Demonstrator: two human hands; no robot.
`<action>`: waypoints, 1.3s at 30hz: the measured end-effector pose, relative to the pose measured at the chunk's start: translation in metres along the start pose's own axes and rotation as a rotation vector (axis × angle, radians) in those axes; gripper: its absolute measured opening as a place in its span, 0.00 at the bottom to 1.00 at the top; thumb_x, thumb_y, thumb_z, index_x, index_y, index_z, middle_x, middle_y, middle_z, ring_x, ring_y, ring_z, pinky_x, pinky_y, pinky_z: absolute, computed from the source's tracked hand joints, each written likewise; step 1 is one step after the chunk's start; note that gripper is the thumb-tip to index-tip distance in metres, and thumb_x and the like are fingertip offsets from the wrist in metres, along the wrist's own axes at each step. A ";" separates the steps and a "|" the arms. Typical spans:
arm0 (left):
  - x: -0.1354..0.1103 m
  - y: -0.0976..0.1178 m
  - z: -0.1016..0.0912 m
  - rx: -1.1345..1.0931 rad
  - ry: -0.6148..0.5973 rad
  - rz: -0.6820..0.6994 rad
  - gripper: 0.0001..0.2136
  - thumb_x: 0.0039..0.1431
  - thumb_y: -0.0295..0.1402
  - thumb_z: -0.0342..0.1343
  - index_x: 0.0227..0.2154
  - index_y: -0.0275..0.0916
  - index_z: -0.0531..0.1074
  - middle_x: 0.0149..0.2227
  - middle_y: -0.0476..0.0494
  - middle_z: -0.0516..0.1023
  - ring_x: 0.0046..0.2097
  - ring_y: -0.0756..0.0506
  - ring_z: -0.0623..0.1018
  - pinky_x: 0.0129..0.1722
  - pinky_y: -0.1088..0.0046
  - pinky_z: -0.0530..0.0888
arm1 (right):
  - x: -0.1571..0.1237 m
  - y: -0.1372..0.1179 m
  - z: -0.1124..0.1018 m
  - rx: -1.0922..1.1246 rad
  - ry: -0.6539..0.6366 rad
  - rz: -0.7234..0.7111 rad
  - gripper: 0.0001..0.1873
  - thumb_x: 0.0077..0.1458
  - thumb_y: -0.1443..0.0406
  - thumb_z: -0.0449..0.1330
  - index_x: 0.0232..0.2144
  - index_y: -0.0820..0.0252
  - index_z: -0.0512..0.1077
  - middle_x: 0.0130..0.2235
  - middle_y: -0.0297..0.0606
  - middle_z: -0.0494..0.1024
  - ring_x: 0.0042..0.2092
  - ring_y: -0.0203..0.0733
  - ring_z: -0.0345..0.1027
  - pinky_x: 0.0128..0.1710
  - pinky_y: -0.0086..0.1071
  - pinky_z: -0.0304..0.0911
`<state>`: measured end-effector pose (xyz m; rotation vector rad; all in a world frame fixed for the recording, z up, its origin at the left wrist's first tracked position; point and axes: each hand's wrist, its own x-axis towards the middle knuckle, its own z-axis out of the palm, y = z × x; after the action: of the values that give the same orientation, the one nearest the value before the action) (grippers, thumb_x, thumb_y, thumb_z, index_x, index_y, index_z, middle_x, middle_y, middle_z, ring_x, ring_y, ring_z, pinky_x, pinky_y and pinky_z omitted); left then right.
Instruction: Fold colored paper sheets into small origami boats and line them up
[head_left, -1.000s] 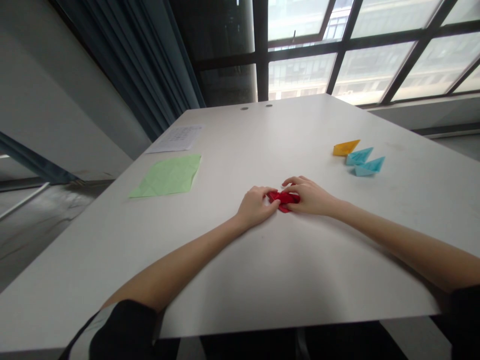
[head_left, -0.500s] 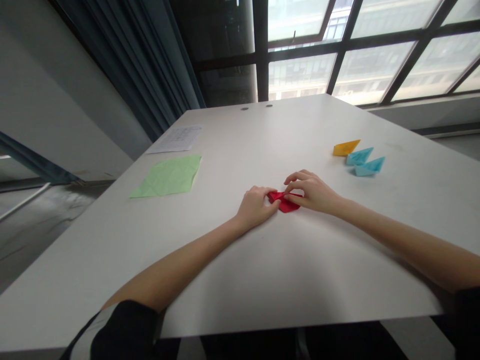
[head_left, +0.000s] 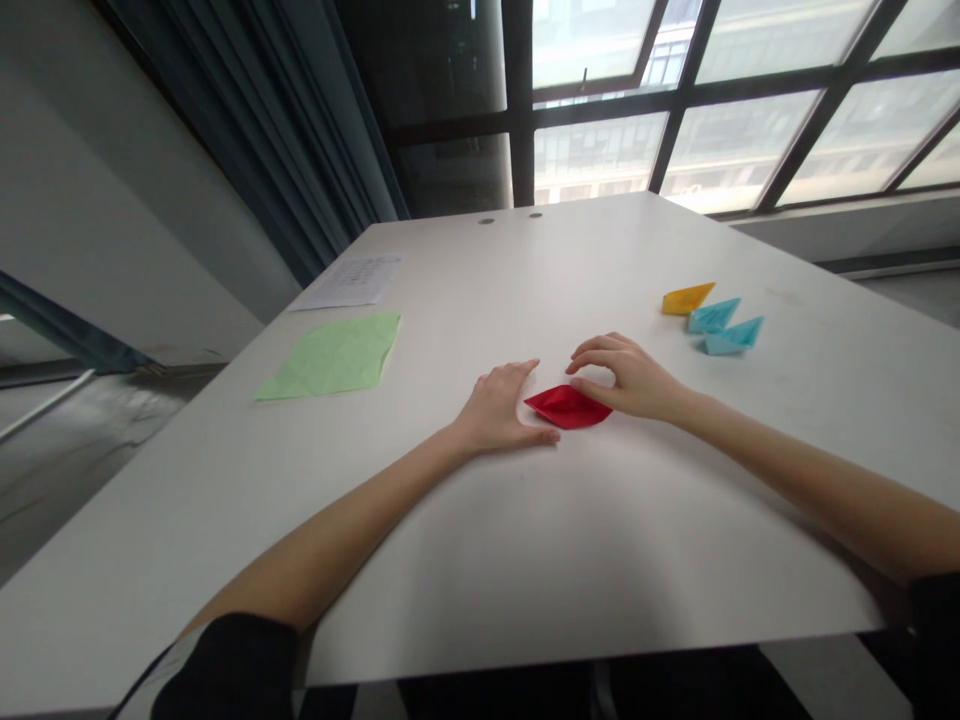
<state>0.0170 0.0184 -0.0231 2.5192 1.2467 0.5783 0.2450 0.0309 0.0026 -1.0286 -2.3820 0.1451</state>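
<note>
Red paper boat point(head_left: 566, 406) at right hand point(head_left: 637, 385)

The near half of the white flat table top point(head_left: 570, 560) is crossed by the two forearms; bare surface is shown between them. The space around the red folded paper boat point(head_left: 568, 407) is bounded by the left hand point(head_left: 499, 412), laid flat just beside its left tip, and the right hand point(head_left: 630, 382), arched over its right end. To the far right, passage is narrowed by an orange folded paper boat point(head_left: 686, 298) and two light-blue folded paper boats point(head_left: 714, 316), set close together in a row. To the far left, a crumpled green paper sheet point(head_left: 334, 355) and a white printed sheet point(head_left: 349, 281) are laid flat. A wide bare strip is left between these groups
</note>
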 end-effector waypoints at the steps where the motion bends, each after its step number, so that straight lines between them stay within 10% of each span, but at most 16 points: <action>1: 0.000 -0.003 0.000 0.037 -0.033 0.005 0.47 0.37 0.58 0.57 0.59 0.40 0.52 0.59 0.34 0.58 0.59 0.35 0.59 0.56 0.53 0.56 | 0.000 0.000 -0.001 0.002 0.009 -0.004 0.11 0.53 0.59 0.56 0.34 0.57 0.74 0.39 0.41 0.75 0.42 0.45 0.66 0.45 0.40 0.59; 22: -0.007 -0.015 0.005 0.161 -0.126 0.052 0.37 0.45 0.60 0.50 0.55 0.41 0.60 0.60 0.34 0.56 0.61 0.34 0.56 0.57 0.50 0.52 | 0.001 -0.015 0.013 -0.216 -0.229 -0.021 0.23 0.47 0.56 0.58 0.45 0.59 0.69 0.36 0.45 0.76 0.44 0.51 0.64 0.43 0.42 0.56; 39: -0.001 -0.002 0.003 0.042 0.080 0.165 0.19 0.53 0.49 0.50 0.40 0.41 0.71 0.44 0.43 0.74 0.47 0.42 0.71 0.47 0.62 0.64 | 0.000 -0.013 0.004 -0.024 -0.306 -0.009 0.26 0.45 0.54 0.60 0.46 0.56 0.66 0.39 0.41 0.76 0.47 0.50 0.63 0.47 0.44 0.55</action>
<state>0.0171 0.0187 -0.0266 2.6758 1.0943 0.7041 0.2347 0.0223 0.0034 -1.0716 -2.6666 0.2903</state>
